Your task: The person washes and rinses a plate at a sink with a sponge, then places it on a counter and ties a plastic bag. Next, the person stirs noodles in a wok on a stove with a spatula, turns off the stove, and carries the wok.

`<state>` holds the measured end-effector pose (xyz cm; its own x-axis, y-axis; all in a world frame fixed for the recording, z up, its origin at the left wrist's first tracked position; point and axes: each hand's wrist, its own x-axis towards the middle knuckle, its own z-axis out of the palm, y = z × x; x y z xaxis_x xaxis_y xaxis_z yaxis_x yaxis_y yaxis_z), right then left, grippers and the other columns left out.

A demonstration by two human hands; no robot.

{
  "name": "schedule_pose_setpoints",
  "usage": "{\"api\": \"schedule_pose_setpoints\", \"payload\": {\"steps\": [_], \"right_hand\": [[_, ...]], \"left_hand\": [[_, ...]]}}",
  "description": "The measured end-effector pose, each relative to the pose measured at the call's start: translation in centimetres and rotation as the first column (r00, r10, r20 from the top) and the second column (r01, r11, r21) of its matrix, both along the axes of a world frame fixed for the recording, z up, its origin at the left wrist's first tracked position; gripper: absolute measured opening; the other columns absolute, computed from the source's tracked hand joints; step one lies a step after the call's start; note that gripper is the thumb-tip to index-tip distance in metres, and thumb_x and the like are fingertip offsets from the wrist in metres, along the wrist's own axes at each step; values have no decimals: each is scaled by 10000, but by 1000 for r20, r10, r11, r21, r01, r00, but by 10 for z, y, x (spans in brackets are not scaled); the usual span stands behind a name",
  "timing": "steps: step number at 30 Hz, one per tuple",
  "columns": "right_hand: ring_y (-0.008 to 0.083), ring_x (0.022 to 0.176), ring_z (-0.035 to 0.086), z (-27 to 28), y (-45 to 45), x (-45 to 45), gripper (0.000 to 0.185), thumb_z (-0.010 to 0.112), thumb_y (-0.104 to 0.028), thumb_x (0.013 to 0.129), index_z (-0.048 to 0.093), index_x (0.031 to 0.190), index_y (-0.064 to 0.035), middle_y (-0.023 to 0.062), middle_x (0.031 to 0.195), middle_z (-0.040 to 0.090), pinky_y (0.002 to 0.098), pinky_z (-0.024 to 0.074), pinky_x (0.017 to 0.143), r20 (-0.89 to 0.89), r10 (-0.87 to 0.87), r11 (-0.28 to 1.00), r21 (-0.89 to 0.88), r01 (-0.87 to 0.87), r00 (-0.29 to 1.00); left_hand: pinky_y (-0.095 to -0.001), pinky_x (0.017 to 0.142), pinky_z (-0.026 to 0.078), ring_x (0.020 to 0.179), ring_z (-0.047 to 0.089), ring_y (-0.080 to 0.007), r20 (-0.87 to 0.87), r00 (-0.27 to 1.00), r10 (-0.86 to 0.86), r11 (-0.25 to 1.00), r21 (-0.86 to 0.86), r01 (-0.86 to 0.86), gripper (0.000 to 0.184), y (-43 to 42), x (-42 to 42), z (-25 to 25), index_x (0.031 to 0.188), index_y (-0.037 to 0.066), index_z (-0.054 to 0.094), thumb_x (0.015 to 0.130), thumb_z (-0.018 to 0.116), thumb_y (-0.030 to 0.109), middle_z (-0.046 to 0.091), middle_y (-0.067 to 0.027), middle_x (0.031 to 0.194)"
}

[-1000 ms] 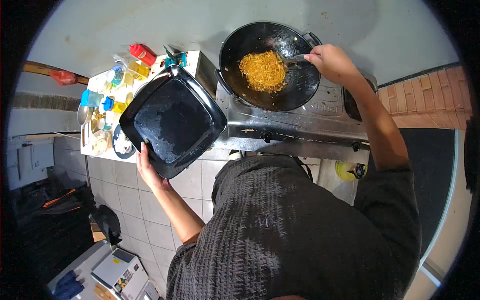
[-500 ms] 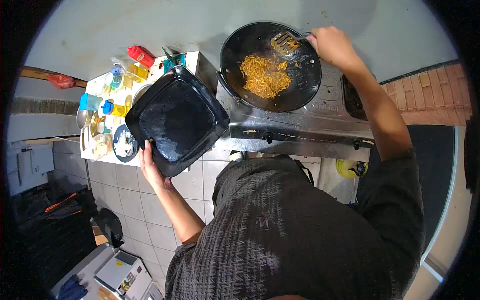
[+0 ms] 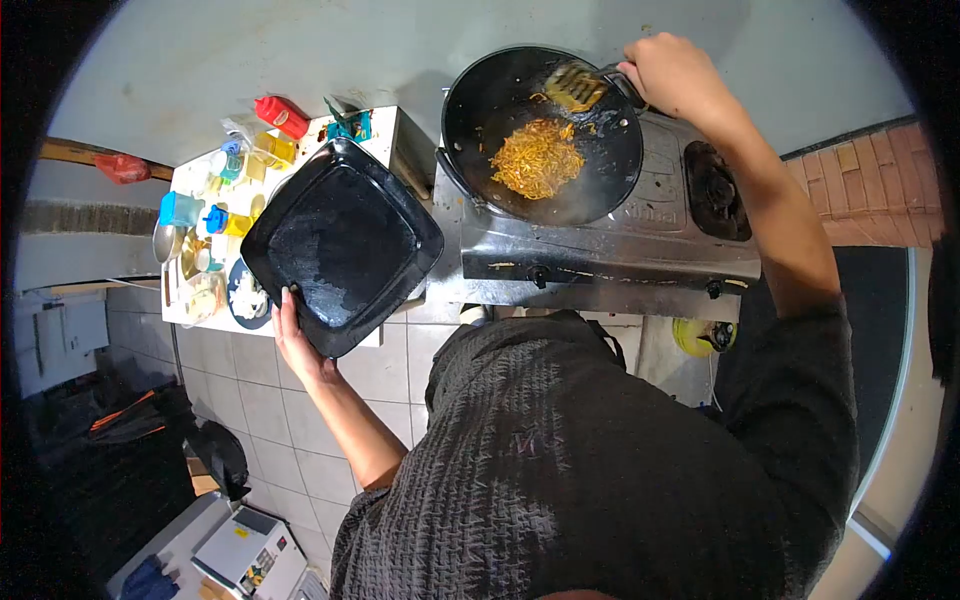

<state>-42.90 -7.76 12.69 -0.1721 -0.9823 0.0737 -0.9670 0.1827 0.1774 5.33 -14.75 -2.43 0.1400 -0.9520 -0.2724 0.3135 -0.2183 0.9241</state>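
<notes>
Left hand (image 3: 298, 337) clamped on square, glossy black plate (image 3: 345, 240); right hand (image 3: 672, 75) gripping spatula (image 3: 576, 88); noodles (image 3: 538, 160) orange-brown.

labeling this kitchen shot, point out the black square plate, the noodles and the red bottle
black square plate (image 3: 345, 240), head view, middle of its inner face
noodles (image 3: 538, 160), head view, middle of the pile
red bottle (image 3: 282, 118), head view, side of its body

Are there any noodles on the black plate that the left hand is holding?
No, the plate in the left hand shows only wet-looking patches, and the noodles lie in the wok.
</notes>
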Motion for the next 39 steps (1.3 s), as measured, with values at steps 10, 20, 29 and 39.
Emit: {"api": "schedule_pose_setpoints", "payload": {"steps": [10,20,29,39], "right_hand": [[413,826,646,-28,-15,19,277,630,-265,832,693,849,4,242,836,666,491,522,740,111,-113,991,79,104,987],[410,693,648,-46,-10,-29,323,641,-260,820,679,768,57,256,739,645,453,511,656,67,-235,901,390,192,970],[364,653,586,-69,34,35,229,620,-237,883,626,908,-9,166,684,599,446,459,614,110,5,973,-230,21,994],[351,672,603,-45,75,113,128,616,-186,871,572,872,-65,135,701,591,456,484,586,215,-39,966,-243,92,976]], "left_hand": [[-357,930,472,1089,584,-240,-27,1000,3,1000,14,-2,528,-10,-8,5,1320,-28,448,890,644,209,574,-142,1235],[-343,907,472,1048,588,-203,-73,996,-51,999,-15,50,357,-25,-5,-10,1216,12,539,912,602,190,605,-94,1147],[-346,922,462,1073,575,-206,-44,996,-74,997,31,76,369,-53,-5,-13,1210,21,554,907,614,224,596,-94,1172],[-375,960,455,1115,569,-246,-137,964,-227,972,19,232,437,-91,-13,-12,1263,19,515,910,609,260,567,-121,1241]]}}
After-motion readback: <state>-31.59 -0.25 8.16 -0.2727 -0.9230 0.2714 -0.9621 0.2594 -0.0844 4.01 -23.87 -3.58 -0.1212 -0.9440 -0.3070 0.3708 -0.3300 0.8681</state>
